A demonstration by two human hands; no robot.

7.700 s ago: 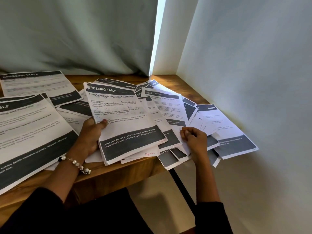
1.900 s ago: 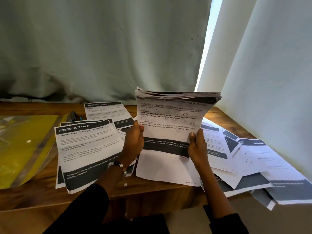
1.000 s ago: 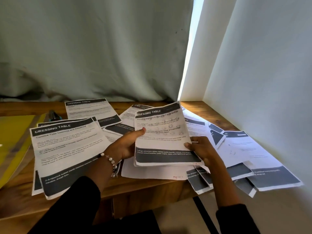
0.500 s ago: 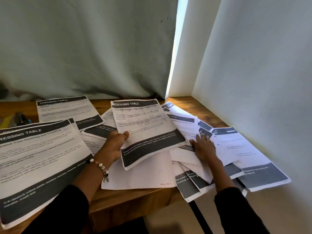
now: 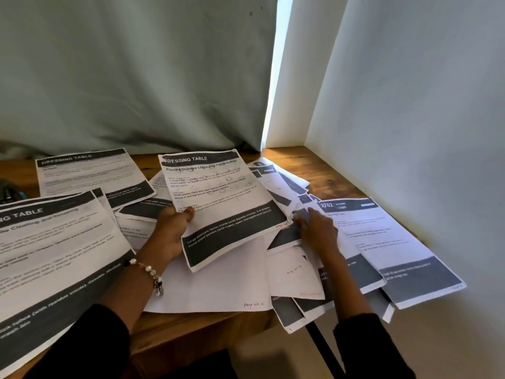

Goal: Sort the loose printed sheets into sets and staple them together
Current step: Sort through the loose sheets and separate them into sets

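With the left hand (image 5: 175, 231) gripping a stack of sheets (image 5: 221, 203) and the flat, relaxed right hand (image 5: 318, 231) spreading loose sheets (image 5: 363, 242) overhanging the worktop (image 5: 314, 170) edge, some could slide off

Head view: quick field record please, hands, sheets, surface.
left hand: grips the lotion sheet set at its left edge, thumb on top
right hand: fingers straight, resting on the scattered sheets
kitchen sheet: flat, right of the right hand
near-left stack: flat
surface: wooden table
stapler: not identifiable
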